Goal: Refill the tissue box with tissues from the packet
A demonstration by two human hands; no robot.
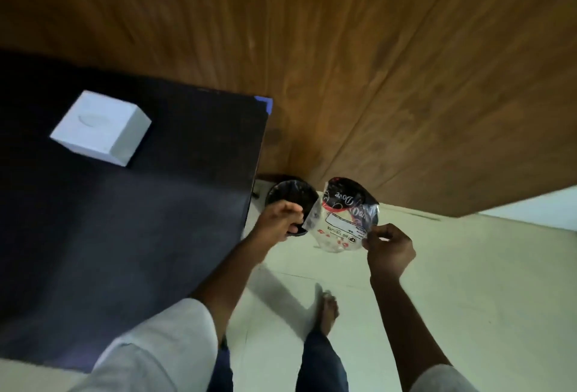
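Note:
A white tissue box (100, 127) sits on the dark table (125, 220) at the left, its oval top opening shut. To the right of the table, both hands hold a flat, clear plastic tissue packet (342, 220) with red and black print above the floor. The packet looks empty. My left hand (279, 220) pinches its left edge, in front of a small black bin (292, 196). Pinching the packet's lower right corner is my right hand (390, 249).
The black bin with a dark liner stands on the pale tiled floor (468, 282) between the table's edge and a wooden wall panel (374, 64). My bare foot (329, 313) and trouser legs are below the hands. Blue tape (263, 103) marks the table's far corner.

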